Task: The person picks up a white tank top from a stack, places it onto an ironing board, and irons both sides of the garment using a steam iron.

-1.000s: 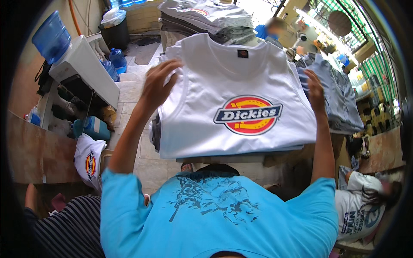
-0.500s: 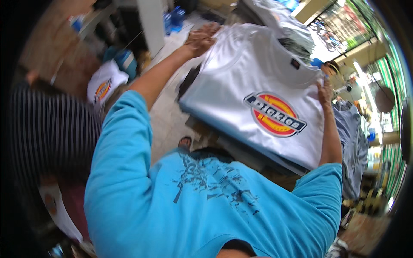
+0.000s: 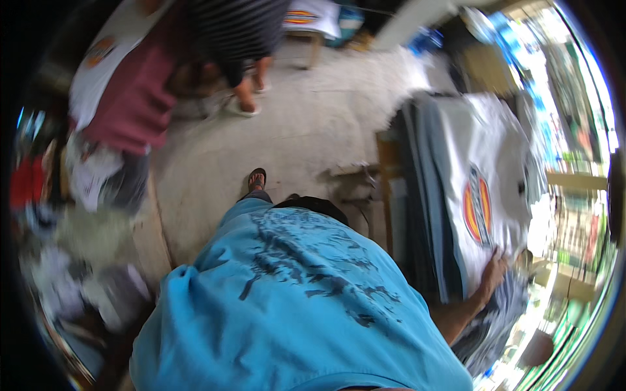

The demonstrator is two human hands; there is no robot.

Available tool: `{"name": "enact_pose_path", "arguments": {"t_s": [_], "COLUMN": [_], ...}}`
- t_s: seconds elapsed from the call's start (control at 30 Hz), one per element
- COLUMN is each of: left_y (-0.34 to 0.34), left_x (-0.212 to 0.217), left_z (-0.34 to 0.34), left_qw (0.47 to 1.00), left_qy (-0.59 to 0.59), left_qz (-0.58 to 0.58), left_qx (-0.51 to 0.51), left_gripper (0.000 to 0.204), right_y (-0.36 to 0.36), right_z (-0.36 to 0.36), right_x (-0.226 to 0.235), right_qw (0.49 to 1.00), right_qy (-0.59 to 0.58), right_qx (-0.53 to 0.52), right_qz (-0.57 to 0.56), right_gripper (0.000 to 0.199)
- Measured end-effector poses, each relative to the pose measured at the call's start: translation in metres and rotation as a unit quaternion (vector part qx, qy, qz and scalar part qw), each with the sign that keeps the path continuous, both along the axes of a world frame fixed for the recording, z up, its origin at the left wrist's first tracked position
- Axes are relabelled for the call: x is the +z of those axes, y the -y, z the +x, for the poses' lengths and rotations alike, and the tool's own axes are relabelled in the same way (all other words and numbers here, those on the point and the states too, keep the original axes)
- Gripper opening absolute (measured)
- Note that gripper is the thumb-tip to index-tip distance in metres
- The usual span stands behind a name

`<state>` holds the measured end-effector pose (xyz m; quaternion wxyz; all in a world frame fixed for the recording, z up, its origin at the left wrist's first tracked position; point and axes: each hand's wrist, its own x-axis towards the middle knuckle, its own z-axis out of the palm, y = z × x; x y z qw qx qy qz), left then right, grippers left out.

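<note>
Shirt: white T-shirt (image 3: pixel 486 176) with a red-and-yellow oval print (image 3: pixel 478 205), spread flat on top of a stack of folded garments (image 3: pixel 424 195) at the right of the view.
Feel: judged light, soft and limp; likely to sag and crease if lifted by one point; cotton-like surface, not slippery.
Hold: best taken at an edge or a corner of the fabric, or pressed flat with a palm; print side up, so a lift from hem or shoulders would keep the lie neat.
Right hand: right hand (image 3: pixel 493 272) laid on the near edge of the shirt, fingers (image 3: pixel 501 255) spread and flat, touching the cloth rather than pinching it; nothing closed in the grasp.
Left hand: out of view, hidden below the turquoise shirt (image 3: pixel 287 306) worn by the person.
Stack: grey and blue-grey layers under the white one, edges blurred by motion; more grey cloth (image 3: pixel 495 326) hanging just beside the forearm.
Support: wooden table frame (image 3: pixel 385 189) under the stack, partly seen.
Floor: pale concrete floor (image 3: pixel 293 130), one sandalled foot (image 3: pixel 256 178) of the wearer on it.
Others: another person's striped top (image 3: pixel 235 26) and legs at the upper edge, well apart from the stack; heaps of clothing (image 3: pixel 91 169) at the left, too blurred for detail.
</note>
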<state>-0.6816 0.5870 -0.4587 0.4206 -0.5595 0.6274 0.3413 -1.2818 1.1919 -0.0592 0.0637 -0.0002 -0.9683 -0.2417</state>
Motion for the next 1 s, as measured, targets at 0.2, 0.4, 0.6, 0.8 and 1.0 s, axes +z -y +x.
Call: {"name": "enact_pose_path", "arguments": {"t_s": [0.2, 0.4, 0.6, 0.8, 1.0], "left_y": [-0.081, -0.093, -0.077, -0.051, -0.007], "left_x": [0.009, 0.009, 0.0, 0.011, -0.025], "left_z": [0.042, 0.075, 0.188, 0.273, 0.325], "left_qw": [0.963, 0.893, 0.834, 0.838, 0.66], "left_qy": [-0.178, -0.294, -0.402, -0.153, -0.277], "left_qz": [-0.05, -0.084, 0.004, -0.169, -0.27], "left_qx": [0.197, 0.331, 0.378, 0.496, 0.644], "left_gripper": [0.048, 0.049, 0.05, 0.045, 0.046], "right_y": [0.274, 0.525, 0.597, 0.737, 0.861], "right_z": [-0.033, 0.107, 0.205, 0.296, 0.451], "right_x": [0.031, -0.077, -0.286, -0.296, -0.317], "right_qw": [0.669, 0.629, 0.688, 0.653, 0.591], "right_qy": [0.037, 0.371, 0.541, 0.607, 0.652], "right_qx": [0.433, 0.569, 0.456, 0.453, 0.474], "right_qz": [-0.603, -0.378, -0.164, -0.008, 0.038], "right_gripper": [0.049, 0.048, 0.039, 0.038, 0.038]}}
